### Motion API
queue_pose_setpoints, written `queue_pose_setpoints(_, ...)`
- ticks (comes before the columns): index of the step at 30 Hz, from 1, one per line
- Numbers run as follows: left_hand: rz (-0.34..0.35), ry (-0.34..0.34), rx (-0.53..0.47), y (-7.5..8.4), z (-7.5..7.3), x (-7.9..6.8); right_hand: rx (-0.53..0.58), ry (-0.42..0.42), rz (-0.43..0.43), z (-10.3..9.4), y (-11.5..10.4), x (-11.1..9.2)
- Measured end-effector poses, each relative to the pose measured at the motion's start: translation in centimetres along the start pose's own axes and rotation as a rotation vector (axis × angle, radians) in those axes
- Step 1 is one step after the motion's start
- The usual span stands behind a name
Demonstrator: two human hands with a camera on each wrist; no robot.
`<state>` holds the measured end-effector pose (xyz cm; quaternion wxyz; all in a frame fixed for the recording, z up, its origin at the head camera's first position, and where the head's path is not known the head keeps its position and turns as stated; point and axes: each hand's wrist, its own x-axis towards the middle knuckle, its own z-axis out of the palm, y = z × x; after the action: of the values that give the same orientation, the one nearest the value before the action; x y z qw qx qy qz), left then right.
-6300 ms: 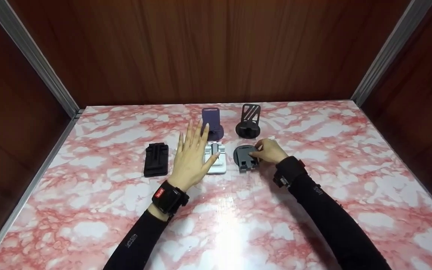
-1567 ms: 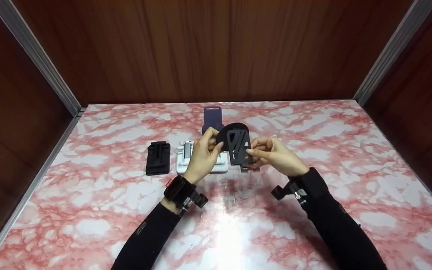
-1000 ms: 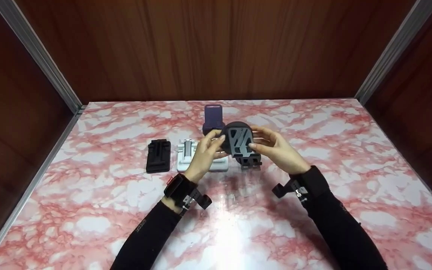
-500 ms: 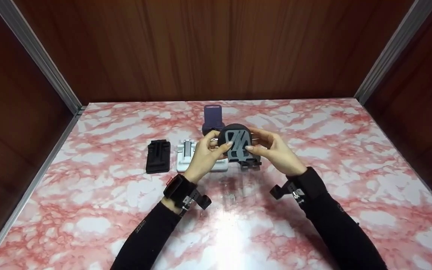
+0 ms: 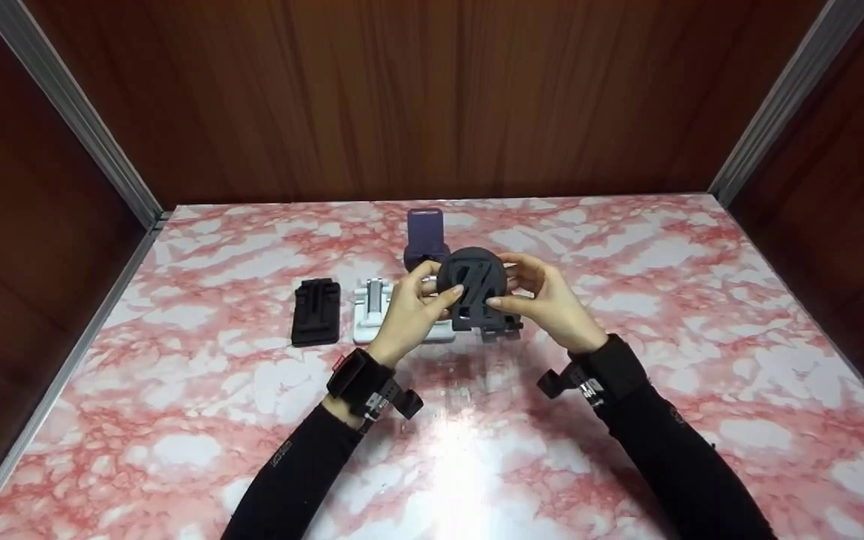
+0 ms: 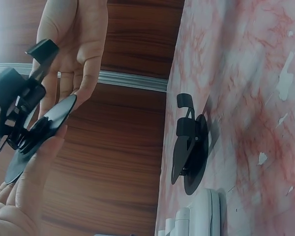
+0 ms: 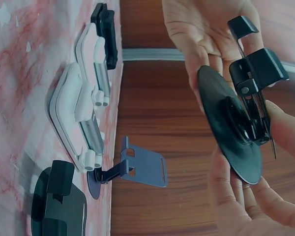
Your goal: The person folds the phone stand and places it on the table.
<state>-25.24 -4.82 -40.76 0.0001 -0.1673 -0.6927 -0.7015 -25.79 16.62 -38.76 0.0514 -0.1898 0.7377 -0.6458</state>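
Both hands hold a black phone stand, with a round base and a slotted plate (image 5: 477, 281), up above the table. The left hand (image 5: 411, 311) grips its left side, thumb on the front of the plate. On the opposite side, the right hand (image 5: 552, 307) pinches it between thumb and fingers. In the right wrist view the disc-shaped base (image 7: 226, 123) shows edge-on, its hinged arm and hooked lips folded close to it. Just below the held stand lies a folded grey phone stand (image 6: 191, 147), mostly covered in the head view.
Two white folded stands (image 7: 69, 108) lie side by side left of the grey one. A black folded stand (image 5: 316, 311) lies farther left. A purple stand (image 5: 425, 229) stands upright behind the hands. Wood-grain panels (image 5: 432, 97) enclose the marbled table (image 5: 214, 420).
The black slotted stand, earlier upright at the back right, is now lifted in both hands with its plate folded toward the base. Over the last second its plate has tilted, turning from grey-looking to dark.
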Motion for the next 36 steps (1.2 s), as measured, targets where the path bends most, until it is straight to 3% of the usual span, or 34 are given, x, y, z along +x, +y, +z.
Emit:
queue_pose_setpoints(9, 0.045, -0.003, -0.001, -0.2, 0.2, -0.1, -0.024, 0.035, 0.007, 0.1, 0.0, -0.1)
queue_pose_setpoints(16, 0.034, -0.016, -0.023, -0.1, 0.2, -0.1, -0.030, 0.045, -0.008, -0.1, -0.2, -0.1)
queue_pose_setpoints(25, -0.015, -0.046, -0.028, 0.4, 0.1, -0.1, 0.084, 0.006, 0.062, -0.5, -0.5, -0.2)
queue_pose_setpoints(30, 0.052, -0.060, 0.180, 0.8, -0.2, -0.2, 0.121, -0.002, 0.083, -1.2, -0.7, -0.1)
queue_pose_setpoints(36, 0.185, -0.082, 0.627, 0.9, -0.5, -0.9, 0.264, 0.005, 0.116, -2.7, -0.6, -0.1)
